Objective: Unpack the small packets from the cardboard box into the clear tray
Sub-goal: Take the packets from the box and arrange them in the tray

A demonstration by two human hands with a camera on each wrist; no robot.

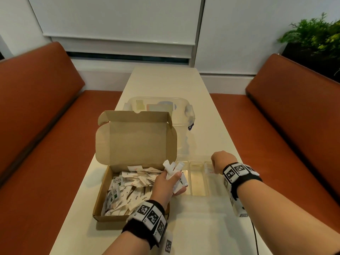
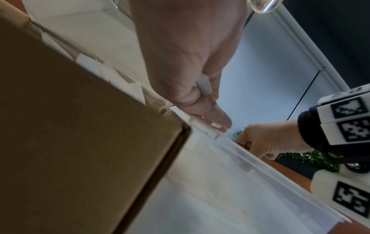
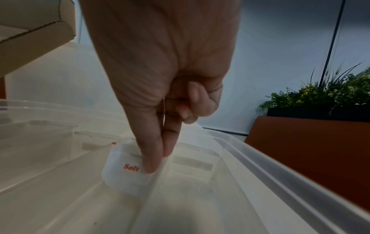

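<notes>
A long pale table runs away between two rust-coloured benches, and the work sits at its near end, within easy reach of both arms. The cardboard box lies on the left with its lid standing open at the far side, so the heap of small packets inside is bare to a reach from the near edge. Just to its right, close against the box, lies the clear tray, divided into narrow compartments; I judge it is set there so each transfer is a short sideways move. A clear lidded tub stands behind the box, out of the way. The left hand hovers over the seam between box and tray, its fingers closed round a bunch of white packets that fan out above the fist, probably a stock to feed from. The right hand is down in the tray's rightmost compartment, thumb and forefinger pinching a packet marked "Salt" upright against the floor of the compartment; it seems to be standing it on edge so that more will fit alongside. Most packets are in the box, so I judge the unpacking to be at an early stage.
</notes>
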